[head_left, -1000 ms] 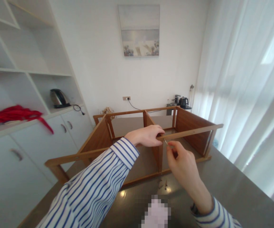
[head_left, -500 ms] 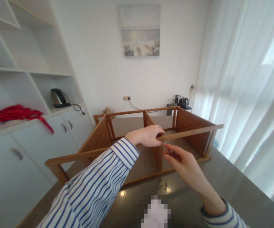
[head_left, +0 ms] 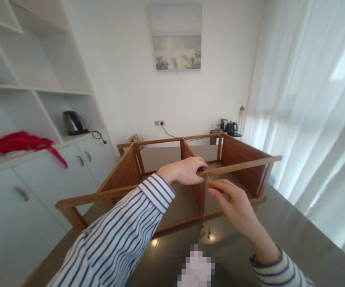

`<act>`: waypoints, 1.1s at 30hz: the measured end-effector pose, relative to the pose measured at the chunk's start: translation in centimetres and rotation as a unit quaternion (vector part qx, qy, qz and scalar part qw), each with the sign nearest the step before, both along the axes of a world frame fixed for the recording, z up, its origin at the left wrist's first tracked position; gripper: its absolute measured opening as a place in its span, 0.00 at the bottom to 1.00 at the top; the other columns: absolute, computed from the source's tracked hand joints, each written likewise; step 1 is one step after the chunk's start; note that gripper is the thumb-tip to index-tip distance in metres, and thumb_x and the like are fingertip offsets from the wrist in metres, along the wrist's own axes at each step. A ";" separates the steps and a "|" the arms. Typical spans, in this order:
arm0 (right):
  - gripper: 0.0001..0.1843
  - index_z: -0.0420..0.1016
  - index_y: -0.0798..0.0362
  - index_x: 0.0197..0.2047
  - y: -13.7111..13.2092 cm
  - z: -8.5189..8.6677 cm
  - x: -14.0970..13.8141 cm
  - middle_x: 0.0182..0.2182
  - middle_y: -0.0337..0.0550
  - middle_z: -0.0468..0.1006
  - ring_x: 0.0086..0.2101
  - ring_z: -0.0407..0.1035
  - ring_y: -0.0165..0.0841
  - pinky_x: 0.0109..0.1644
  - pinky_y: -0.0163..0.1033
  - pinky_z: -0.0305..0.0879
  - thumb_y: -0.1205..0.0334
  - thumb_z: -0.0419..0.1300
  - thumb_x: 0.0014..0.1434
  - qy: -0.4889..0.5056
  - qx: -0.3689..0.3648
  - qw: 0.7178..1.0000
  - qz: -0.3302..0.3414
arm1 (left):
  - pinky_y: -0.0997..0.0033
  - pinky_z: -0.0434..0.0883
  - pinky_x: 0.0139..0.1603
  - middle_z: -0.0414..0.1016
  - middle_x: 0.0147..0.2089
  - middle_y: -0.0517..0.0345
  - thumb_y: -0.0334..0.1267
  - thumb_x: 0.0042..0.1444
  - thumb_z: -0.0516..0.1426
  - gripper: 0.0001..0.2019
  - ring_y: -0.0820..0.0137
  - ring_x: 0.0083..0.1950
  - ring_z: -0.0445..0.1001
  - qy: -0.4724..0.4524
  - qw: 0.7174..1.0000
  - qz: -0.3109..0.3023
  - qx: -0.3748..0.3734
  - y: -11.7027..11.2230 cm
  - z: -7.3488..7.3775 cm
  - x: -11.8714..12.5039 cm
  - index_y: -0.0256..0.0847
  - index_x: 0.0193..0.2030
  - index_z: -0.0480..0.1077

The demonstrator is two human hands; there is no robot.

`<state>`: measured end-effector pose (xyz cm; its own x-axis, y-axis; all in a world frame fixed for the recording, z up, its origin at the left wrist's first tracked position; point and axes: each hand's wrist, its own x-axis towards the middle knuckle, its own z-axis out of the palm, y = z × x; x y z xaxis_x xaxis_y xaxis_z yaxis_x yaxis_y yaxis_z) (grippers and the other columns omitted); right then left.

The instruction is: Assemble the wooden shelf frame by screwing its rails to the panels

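A wooden shelf frame (head_left: 244, 166) lies on its side on the dark table, with its shelf boards standing upright. My left hand (head_left: 186, 170) is wrapped over the top rail, where the middle shelf (head_left: 194, 191) meets it. Between the thumb and fingertips of my right hand (head_left: 233, 203) is a thin metal screw (head_left: 208, 178), its tip at the rail joint just right of my left hand. How far it sits in the wood is too small to tell. Several small screws (head_left: 209, 232) lie on the table in front of the frame.
The dark table (head_left: 294, 235) carries the frame. White cabinets (head_left: 46, 191) stand along the left, with a kettle (head_left: 74, 122) and red cloth (head_left: 19, 143) on them. Curtains (head_left: 306, 99) hang on the right. Another kettle (head_left: 231, 127) stands at the back.
My right hand has shifted slightly up at the rail joint, and its fingers have moved a little along the screw. My left hand stays in place on the frame.
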<state>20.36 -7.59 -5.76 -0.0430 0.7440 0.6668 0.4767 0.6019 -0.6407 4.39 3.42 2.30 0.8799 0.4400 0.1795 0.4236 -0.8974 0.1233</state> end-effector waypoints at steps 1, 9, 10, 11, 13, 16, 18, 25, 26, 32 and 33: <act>0.14 0.77 0.52 0.45 0.0 0.0 -0.1 0.39 0.47 0.79 0.39 0.73 0.34 0.42 0.39 0.69 0.56 0.56 0.60 -0.002 0.005 1.000 -0.007 | 0.69 0.67 0.48 0.71 0.50 0.47 0.42 0.51 0.57 0.19 0.64 0.47 0.70 0.001 1.000 -0.001 0.001 0.0 0.0 0.0 0.35 0.49 0.70; 0.13 0.76 0.51 0.44 -0.4 -0.5 -0.4 0.36 0.44 0.80 0.37 0.74 0.34 0.41 0.37 0.68 0.55 0.55 0.62 0.026 -0.029 0.999 -0.032 | 0.70 0.67 0.49 0.70 0.50 0.47 0.43 0.51 0.56 0.21 0.65 0.48 0.70 0.006 1.000 -0.003 0.007 0.1 -0.1 -0.1 0.33 0.50 0.69; 0.13 0.75 0.51 0.44 -0.4 -0.6 -0.4 0.35 0.44 0.80 0.36 0.74 0.34 0.41 0.37 0.68 0.55 0.54 0.62 0.032 -0.036 0.998 -0.032 | 0.70 0.66 0.49 0.70 0.50 0.47 0.42 0.51 0.56 0.21 0.65 0.48 0.70 0.005 1.000 -0.004 0.007 0.1 -0.1 -0.1 0.33 0.50 0.69; 0.14 0.75 0.51 0.44 -0.4 -0.7 -0.3 0.34 0.44 0.80 0.36 0.74 0.34 0.41 0.37 0.68 0.55 0.54 0.62 0.038 -0.042 0.998 -0.031 | 0.70 0.66 0.49 0.70 0.50 0.47 0.42 0.51 0.56 0.21 0.65 0.48 0.70 0.004 1.000 -0.003 0.007 0.1 -0.1 -0.1 0.34 0.50 0.69; 0.14 0.74 0.52 0.44 -0.4 -0.9 -0.3 0.34 0.45 0.80 0.36 0.74 0.34 0.41 0.38 0.69 0.54 0.53 0.63 0.053 -0.048 0.997 -0.024 | 0.70 0.66 0.49 0.70 0.51 0.47 0.42 0.51 0.57 0.21 0.65 0.48 0.70 0.001 1.000 0.000 0.006 0.1 -0.1 -0.1 0.34 0.51 0.69; 0.14 0.72 0.52 0.45 -0.3 -1.2 -0.2 0.35 0.46 0.80 0.37 0.74 0.35 0.43 0.40 0.69 0.54 0.52 0.63 0.099 -0.053 0.993 -0.016 | 0.70 0.67 0.49 0.70 0.51 0.47 0.41 0.50 0.57 0.22 0.65 0.49 0.70 0.003 1.000 0.005 0.003 0.1 0.0 -0.1 0.34 0.51 0.69; 0.14 0.70 0.52 0.46 -0.3 -1.3 -0.3 0.35 0.46 0.80 0.36 0.75 0.34 0.42 0.40 0.70 0.54 0.52 0.63 0.139 -0.061 0.988 -0.010 | 0.70 0.67 0.48 0.70 0.51 0.47 0.40 0.50 0.56 0.21 0.65 0.48 0.70 0.007 1.000 0.006 0.001 0.1 0.0 -0.1 0.34 0.51 0.69; 0.12 0.69 0.52 0.43 -0.4 -1.4 -0.1 0.32 0.43 0.78 0.33 0.74 0.32 0.38 0.38 0.70 0.54 0.54 0.62 0.151 -0.047 0.987 -0.015 | 0.70 0.67 0.48 0.70 0.51 0.48 0.40 0.50 0.56 0.21 0.65 0.49 0.70 0.005 1.000 0.004 0.004 0.1 0.0 -0.1 0.34 0.51 0.69; 0.11 0.70 0.52 0.42 -0.4 -1.4 0.1 0.32 0.43 0.78 0.33 0.73 0.32 0.37 0.37 0.70 0.54 0.55 0.61 0.124 -0.037 0.991 -0.031 | 0.70 0.67 0.49 0.70 0.51 0.48 0.40 0.50 0.56 0.21 0.65 0.49 0.70 0.004 1.000 0.004 0.005 0.1 0.0 -0.1 0.35 0.51 0.69; 0.07 0.72 0.50 0.42 -0.3 -1.1 1.2 0.35 0.42 0.77 0.36 0.71 0.31 0.40 0.36 0.67 0.63 0.55 0.62 -0.025 0.080 0.994 -0.068 | 0.70 0.66 0.50 0.70 0.52 0.48 0.41 0.50 0.57 0.22 0.65 0.50 0.70 0.006 1.000 0.005 0.008 0.1 -0.1 -0.1 0.35 0.52 0.69; 0.08 0.72 0.49 0.44 -0.3 -1.1 1.3 0.35 0.42 0.77 0.36 0.71 0.30 0.40 0.36 0.67 0.64 0.54 0.62 -0.043 0.101 0.992 -0.066 | 0.70 0.67 0.50 0.70 0.52 0.48 0.41 0.51 0.57 0.22 0.65 0.50 0.70 0.008 1.000 0.005 0.008 0.2 -0.1 -0.1 0.34 0.52 0.69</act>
